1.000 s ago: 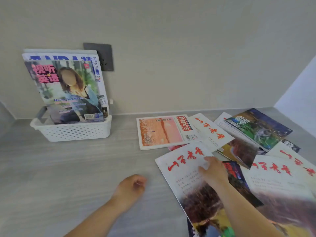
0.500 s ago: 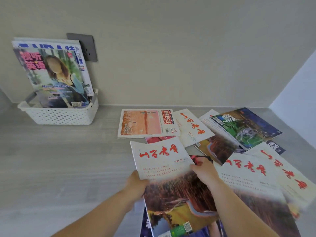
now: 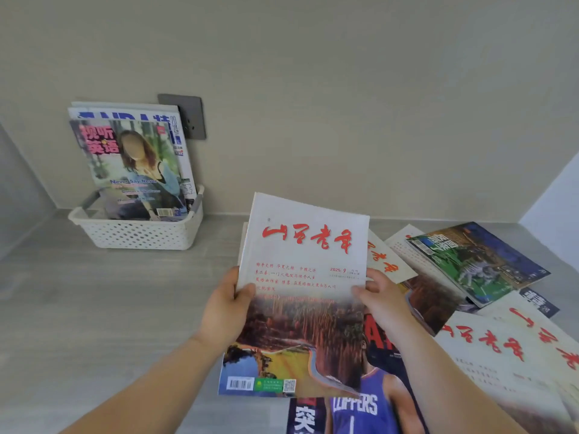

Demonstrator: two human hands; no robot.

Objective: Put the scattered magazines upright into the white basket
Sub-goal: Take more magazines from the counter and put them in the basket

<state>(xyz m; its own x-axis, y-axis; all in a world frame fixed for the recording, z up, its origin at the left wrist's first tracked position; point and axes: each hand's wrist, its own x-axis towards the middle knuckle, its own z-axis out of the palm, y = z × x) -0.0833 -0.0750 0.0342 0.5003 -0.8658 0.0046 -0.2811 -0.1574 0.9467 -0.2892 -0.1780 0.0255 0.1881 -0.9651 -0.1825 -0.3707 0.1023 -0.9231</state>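
Observation:
I hold a white magazine with red calligraphy and a forest cover (image 3: 300, 296) lifted off the table and tilted up. My left hand (image 3: 227, 311) grips its left edge and my right hand (image 3: 380, 300) grips its right edge. The white perforated basket (image 3: 141, 234) stands at the back left against the wall, with two or three magazines (image 3: 134, 170) upright in it. More magazines lie scattered at the right: a green and blue one (image 3: 476, 261), white ones with red calligraphy (image 3: 501, 349) and a basketball one (image 3: 369, 408) under the held magazine.
A grey wall socket plate (image 3: 191, 115) sits behind the basket. The grey wood-grain table (image 3: 94, 324) stretches bare between me and the basket. A white side wall (image 3: 557, 211) rises at the far right.
My left hand joined the right on the forest-cover magazine, and both lifted it off the pile and tilted it upward. The view shifted back toward the basket.

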